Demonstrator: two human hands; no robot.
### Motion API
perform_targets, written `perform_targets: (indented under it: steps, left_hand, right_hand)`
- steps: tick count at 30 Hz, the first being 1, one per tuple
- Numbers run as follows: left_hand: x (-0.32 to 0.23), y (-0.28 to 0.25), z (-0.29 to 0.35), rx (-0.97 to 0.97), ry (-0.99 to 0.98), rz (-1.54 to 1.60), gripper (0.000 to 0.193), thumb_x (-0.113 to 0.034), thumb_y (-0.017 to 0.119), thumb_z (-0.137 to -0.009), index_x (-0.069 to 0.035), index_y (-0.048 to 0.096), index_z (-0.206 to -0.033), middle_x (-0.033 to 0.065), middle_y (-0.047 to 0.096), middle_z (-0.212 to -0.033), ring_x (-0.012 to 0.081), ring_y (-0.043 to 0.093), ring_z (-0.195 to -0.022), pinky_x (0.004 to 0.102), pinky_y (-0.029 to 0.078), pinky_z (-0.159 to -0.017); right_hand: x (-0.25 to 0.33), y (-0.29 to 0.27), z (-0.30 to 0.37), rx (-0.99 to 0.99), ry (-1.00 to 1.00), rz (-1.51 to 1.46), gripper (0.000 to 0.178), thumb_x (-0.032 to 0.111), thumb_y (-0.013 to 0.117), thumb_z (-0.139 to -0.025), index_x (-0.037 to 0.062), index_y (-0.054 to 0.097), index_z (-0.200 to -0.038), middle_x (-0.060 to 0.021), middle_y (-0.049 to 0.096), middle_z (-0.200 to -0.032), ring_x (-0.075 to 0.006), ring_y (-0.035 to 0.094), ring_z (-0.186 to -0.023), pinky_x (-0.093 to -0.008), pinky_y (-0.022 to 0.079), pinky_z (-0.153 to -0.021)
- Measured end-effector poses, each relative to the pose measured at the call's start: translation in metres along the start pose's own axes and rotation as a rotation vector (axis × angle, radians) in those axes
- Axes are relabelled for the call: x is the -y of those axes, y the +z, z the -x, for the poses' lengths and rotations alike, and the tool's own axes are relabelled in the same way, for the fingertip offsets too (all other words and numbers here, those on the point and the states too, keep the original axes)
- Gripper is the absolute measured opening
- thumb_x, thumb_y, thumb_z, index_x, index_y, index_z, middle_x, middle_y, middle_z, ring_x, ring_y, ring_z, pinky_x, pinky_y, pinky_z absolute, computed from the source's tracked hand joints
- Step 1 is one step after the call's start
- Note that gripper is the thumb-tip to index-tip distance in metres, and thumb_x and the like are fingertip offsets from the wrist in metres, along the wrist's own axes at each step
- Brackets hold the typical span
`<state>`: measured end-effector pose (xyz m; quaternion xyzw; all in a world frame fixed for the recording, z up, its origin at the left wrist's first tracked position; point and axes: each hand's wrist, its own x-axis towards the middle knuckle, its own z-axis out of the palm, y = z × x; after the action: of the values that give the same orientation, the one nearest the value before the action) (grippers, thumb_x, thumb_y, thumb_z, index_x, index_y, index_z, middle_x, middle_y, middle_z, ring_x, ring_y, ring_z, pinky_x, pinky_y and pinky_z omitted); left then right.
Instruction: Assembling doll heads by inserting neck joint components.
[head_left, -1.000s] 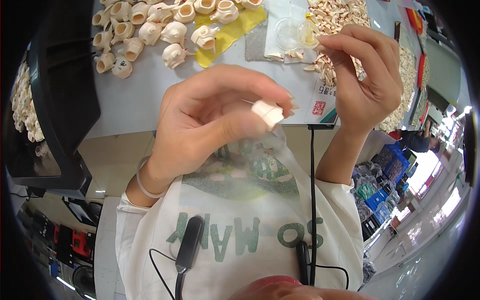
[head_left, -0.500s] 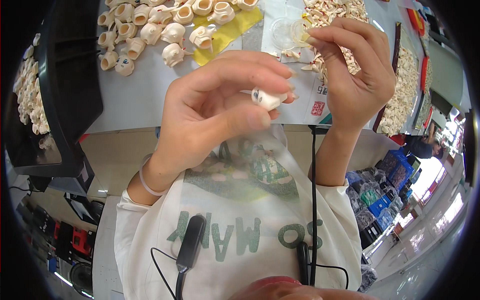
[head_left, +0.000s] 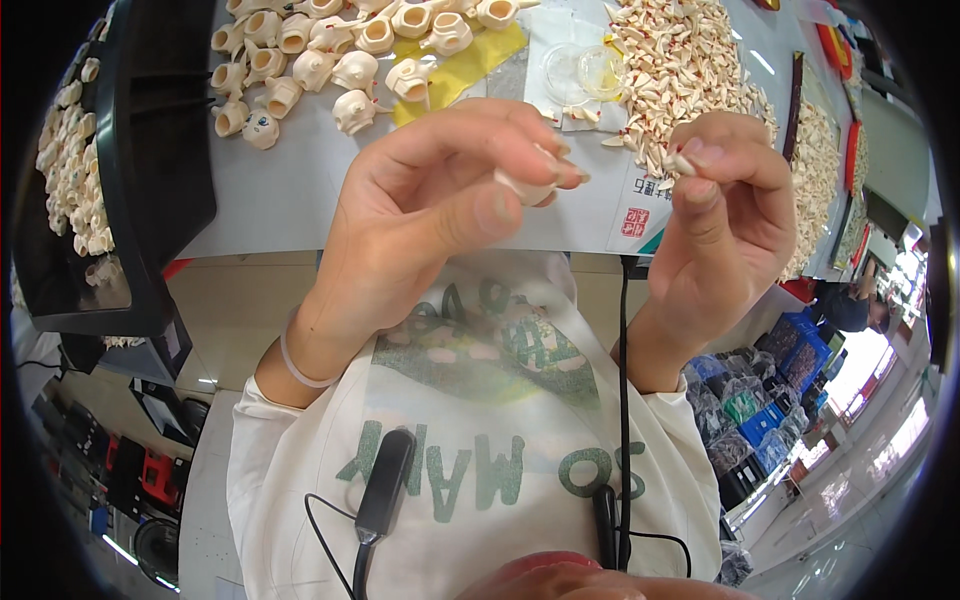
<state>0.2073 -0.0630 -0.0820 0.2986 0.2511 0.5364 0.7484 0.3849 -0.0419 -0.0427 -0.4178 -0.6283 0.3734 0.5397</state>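
Between the thumb and fingers of my left hand [head_left: 430, 205] is a small cream doll head [head_left: 524, 188], partly covered by the fingertips. My right hand [head_left: 725, 220] pinches a small pointed cream piece [head_left: 682, 163] between thumb and forefinger. It is held in front of a large heap of similar pointed pieces [head_left: 690, 80], some with red ends. A clear round dish [head_left: 575, 72] lies beside the heap. At the far left of the table, several hollow cream doll heads [head_left: 355, 72] are spread out, one with a painted face [head_left: 261, 130].
Yellow sheet material [head_left: 465, 62] lies under some of the heads. A black tray [head_left: 150, 150] of small cream parts stands on the left. More pale pieces [head_left: 815, 165] fill a tray on the right. A black cable [head_left: 626, 400] hangs in front of me. Blue crates [head_left: 790, 345] stand beyond.
My right hand has moved from beside the clear dish down toward me and now pinches a pointed piece. In my left hand the doll head has turned, its painted eye no longer showing.
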Motion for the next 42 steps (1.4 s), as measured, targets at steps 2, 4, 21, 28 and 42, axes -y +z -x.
perform_targets:
  steps: [2,4,21,28,42]
  left_hand:
    - [-0.005,0.004,0.000,0.000,-0.034,0.001,0.032,-0.028,0.065,-0.081,-0.005,0.053,-0.099,0.0120,0.049,-0.109,0.0210,0.059,-0.086,0.0257,0.047,-0.068]
    - [-0.011,0.008,0.001,-0.019,-0.083,-0.012,0.035,-0.027,0.065,-0.081,-0.003,0.052,-0.102,0.0130,0.051,-0.106,0.0209,0.060,-0.083,0.0264,0.048,-0.066]
    - [-0.010,0.013,0.004,-0.099,-0.069,-0.133,0.039,-0.029,0.066,-0.079,0.001,0.055,-0.100,0.0097,0.058,-0.089,0.0162,0.058,-0.081,0.0237,0.046,-0.061]
    - [-0.018,0.016,0.010,-0.102,-0.270,-0.001,0.044,-0.035,0.068,-0.076,0.000,0.055,-0.099,0.0076,0.058,-0.083,0.0127,0.057,-0.074,0.0211,0.043,-0.056]
    - [-0.019,0.016,0.011,-0.165,-0.279,-0.069,0.040,-0.031,0.071,-0.075,0.001,0.056,-0.095,0.0069,0.058,-0.086,0.0101,0.056,-0.073,0.0213,0.045,-0.058]
  right_hand:
    - [0.003,0.002,0.004,0.008,0.060,-0.033,0.016,0.008,0.065,-0.076,-0.0016,0.055,-0.084,-0.0117,0.053,-0.084,-0.0183,0.049,-0.079,-0.0305,0.039,-0.074]
    - [0.005,0.003,0.005,0.006,0.080,-0.047,0.016,0.008,0.065,-0.076,-0.0013,0.055,-0.083,-0.0114,0.053,-0.083,-0.0181,0.049,-0.079,-0.0301,0.039,-0.074]
    - [0.002,0.014,0.013,0.137,-0.156,0.235,0.016,0.000,0.069,-0.067,0.0022,0.059,-0.079,-0.0085,0.054,-0.077,-0.0141,0.050,-0.066,-0.0226,0.039,-0.059]
    - [0.009,0.012,-0.003,0.143,-0.496,0.510,0.015,0.003,0.067,-0.055,0.0049,0.063,-0.070,-0.0052,0.054,-0.067,-0.0165,0.050,-0.061,-0.0254,0.037,-0.047]
    - [0.004,0.005,-0.001,0.224,-0.537,0.542,0.020,0.003,0.065,-0.056,0.0028,0.066,-0.075,-0.0082,0.059,-0.073,-0.0184,0.054,-0.067,-0.0251,0.042,-0.052]
